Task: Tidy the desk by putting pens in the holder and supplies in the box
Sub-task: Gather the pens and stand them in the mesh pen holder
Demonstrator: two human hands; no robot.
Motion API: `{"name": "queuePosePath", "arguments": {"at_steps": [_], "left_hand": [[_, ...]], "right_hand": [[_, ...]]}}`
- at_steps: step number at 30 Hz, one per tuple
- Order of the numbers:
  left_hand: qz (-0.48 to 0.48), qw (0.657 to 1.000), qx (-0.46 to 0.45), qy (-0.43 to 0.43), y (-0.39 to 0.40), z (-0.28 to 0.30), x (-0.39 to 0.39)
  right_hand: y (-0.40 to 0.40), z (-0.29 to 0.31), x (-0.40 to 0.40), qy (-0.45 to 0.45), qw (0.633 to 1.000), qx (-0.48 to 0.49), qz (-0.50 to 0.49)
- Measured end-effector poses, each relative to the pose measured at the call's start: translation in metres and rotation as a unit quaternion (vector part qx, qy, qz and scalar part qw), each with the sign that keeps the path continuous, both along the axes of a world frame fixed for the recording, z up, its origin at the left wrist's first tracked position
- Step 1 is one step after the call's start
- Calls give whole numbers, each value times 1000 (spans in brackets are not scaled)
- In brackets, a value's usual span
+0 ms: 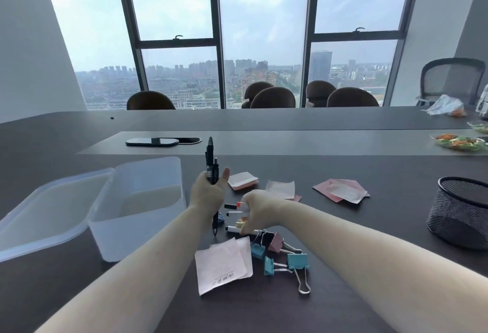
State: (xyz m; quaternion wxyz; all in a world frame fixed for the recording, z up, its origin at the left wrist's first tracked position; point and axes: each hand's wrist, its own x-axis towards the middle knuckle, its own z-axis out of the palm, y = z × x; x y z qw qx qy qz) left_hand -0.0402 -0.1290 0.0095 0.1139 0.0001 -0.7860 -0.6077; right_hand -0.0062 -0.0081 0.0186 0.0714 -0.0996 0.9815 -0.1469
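My left hand [208, 192] grips a bundle of black pens [211, 163] held upright above the dark desk. My right hand [260, 210] is closed over several small white markers [235, 212] lying on the desk. Coloured binder clips [284, 254] lie just in front of it. Beside them, toward me, lie white paper notes [221, 264], and more pink and white notes [340, 190] are spread behind my hands. The clear plastic box [140, 206] stands open at the left, its lid [45, 216] beside it. The black mesh holder [460, 211] stands at the far right.
A dark phone [151, 142] lies on the raised middle strip of the desk. Food trays [460, 142] and a plastic bag [443, 105] sit at the back right. Chairs line the far side below the windows.
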Motion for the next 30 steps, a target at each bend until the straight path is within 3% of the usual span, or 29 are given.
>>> {"name": "queuePosePath", "arguments": {"at_steps": [18,22,25,30], "left_hand": [[22,999,-4,35,0,-15,2],[21,998,43,45,5,-6,-1],[33,997,18,72,15,-1,-3],[-12,994,60,87,45,0,1]], "right_hand": [[7,-10,0,9,999,50,11],[23,-11,-5,67,994,-62,-61],[42,-13,-8,133,973,-140,-123],[69,-28,-10,193,885,-376,-195]]}}
